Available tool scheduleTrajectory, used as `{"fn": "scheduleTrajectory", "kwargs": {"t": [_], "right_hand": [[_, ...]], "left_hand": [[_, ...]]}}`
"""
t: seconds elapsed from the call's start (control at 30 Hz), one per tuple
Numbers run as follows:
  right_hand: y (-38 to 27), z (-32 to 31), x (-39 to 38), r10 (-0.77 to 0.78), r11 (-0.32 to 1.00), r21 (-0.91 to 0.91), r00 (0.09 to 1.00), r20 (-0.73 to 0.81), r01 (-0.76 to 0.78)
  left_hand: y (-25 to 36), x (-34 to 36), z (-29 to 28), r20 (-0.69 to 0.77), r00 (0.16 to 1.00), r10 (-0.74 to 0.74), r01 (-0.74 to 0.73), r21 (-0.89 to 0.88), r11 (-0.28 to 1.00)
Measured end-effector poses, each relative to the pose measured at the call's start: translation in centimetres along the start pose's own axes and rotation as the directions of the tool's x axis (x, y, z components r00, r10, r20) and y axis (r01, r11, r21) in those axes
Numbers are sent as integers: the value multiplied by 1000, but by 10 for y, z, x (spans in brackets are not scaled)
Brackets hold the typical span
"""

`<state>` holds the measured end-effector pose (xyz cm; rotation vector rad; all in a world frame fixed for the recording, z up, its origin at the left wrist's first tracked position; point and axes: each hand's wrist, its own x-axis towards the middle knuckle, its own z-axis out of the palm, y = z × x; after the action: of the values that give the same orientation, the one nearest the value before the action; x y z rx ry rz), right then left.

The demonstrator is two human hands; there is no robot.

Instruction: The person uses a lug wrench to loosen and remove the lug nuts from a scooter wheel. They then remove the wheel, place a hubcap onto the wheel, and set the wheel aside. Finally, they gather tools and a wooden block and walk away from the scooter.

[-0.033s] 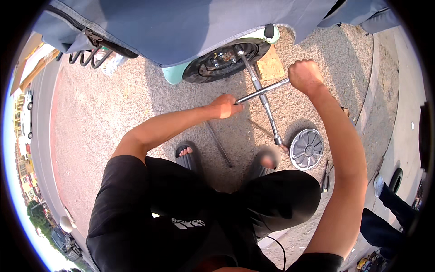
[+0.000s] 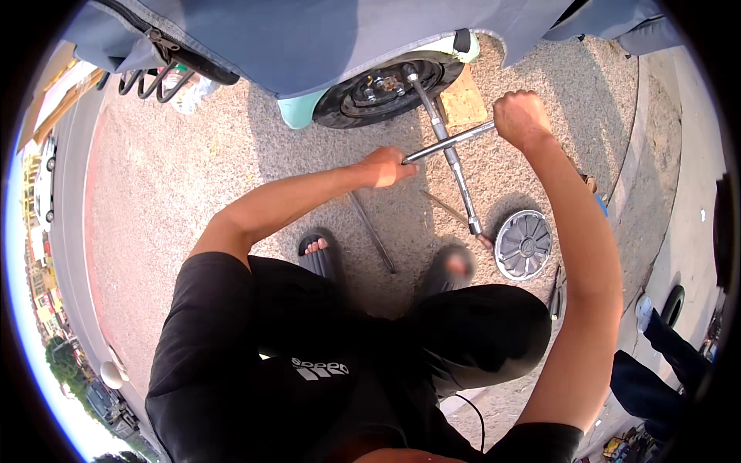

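A silver cross-shaped wheel wrench [image 2: 451, 166] has one end set on the hub of a dark car wheel [image 2: 351, 104] at the top middle. My left hand [image 2: 384, 167] grips the end of the wrench's left arm. On the end of the right arm, higher up, my right hand [image 2: 521, 116] is closed. The wrench's near end points down toward a silver hubcap [image 2: 523, 245] lying on the gravel. I am crouched, with my sandalled feet [image 2: 315, 253] just below the wrench.
The car body under a grey cover [image 2: 309, 38] fills the top. A wooden board [image 2: 465, 104] lies beside the wheel. A thin metal rod [image 2: 372, 231] rests on the gravel between my feet. Another person's legs [image 2: 656, 370] stand at the lower right near a kerb.
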<state>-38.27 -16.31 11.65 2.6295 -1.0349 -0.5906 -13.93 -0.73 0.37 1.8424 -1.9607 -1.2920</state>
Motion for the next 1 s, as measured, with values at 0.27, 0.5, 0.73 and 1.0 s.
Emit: {"fn": "scheduleTrajectory", "kwargs": {"t": [0.27,0.5,0.73,1.0], "right_hand": [[-8,-31,-57,-76,990,-114,997,14,77],[-96,-59,-66,-159,974,-160,987,14,159],[-124,-73,-37,-127,976,-180,992,-5,124],[-179,-96,-14,-178,894,-426,983,-52,140]], "left_hand": [[12,-24,23,120,992,30,-25,-42,999],[-53,-73,63,123,992,-37,55,-148,987],[-84,-44,27,181,980,80,-54,-146,988],[-103,-5,49,114,983,143,-134,-83,987]]}}
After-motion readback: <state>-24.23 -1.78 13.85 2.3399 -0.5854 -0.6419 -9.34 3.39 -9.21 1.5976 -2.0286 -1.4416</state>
